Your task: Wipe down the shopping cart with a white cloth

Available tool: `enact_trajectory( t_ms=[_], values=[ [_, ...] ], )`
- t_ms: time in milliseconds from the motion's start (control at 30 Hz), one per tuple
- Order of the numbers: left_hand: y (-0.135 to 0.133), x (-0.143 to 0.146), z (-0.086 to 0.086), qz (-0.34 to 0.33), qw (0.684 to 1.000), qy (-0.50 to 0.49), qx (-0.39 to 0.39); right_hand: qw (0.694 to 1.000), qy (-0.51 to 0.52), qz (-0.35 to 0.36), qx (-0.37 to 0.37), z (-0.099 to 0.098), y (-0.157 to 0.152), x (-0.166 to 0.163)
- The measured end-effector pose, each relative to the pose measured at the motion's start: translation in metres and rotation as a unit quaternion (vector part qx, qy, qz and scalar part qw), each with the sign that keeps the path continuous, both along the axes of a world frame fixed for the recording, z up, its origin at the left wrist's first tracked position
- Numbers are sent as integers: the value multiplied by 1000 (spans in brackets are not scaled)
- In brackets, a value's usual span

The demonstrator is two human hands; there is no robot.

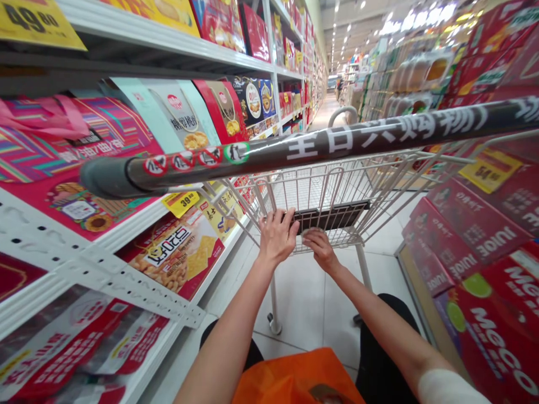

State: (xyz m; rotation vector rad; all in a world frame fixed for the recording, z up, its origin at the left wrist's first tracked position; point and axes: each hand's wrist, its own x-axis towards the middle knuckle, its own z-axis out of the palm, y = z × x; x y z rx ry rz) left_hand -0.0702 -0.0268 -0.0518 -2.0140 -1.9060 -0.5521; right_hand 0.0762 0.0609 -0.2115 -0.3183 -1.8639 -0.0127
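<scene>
A wire shopping cart (pixel 314 189) stands in front of me, its dark handlebar (pixel 261 147) running across the view above my hands. On its rear wires, near the left end of a black panel (pixel 332 217), my left hand (pixel 277 235) is bent over the basket and grips it. Just to the right and slightly lower, my right hand (pixel 322 249) has its fingers curled together at the panel's lower edge. A small pale patch shows at its fingertips, and I cannot make out what it is.
Shelves with boxed biscuits (pixel 177 247) and gift packs (pixel 172 112) line the left side. Stacked red juice boxes (pixel 458 224) crowd close on the right. A cart wheel (pixel 274 324) rests on the tiled floor (pixel 301 297). The aisle runs ahead beyond the cart.
</scene>
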Motion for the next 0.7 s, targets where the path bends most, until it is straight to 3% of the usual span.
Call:
enact_trajectory(
  t_ms=[133,200,267,467,533,700],
  values=[
    [-6,6,-3,6,1000,3,11,997,49,-15,61,47,-4,-7],
    [-10,10,-4,10,1000,2,16,995,79,-24,60,59,-8,-15],
    [-14,14,-4,12,1000,-2,18,993,108,-29,37,55,-13,-21],
    [-27,22,-5,15,1000,-13,16,992,119,-40,-28,14,-39,-25],
    [-31,23,-6,17,1000,-12,17,991,125,-34,-23,20,-48,-22],
    [-39,28,-7,18,1000,-17,14,988,150,-18,27,71,-56,-20]
  ],
)
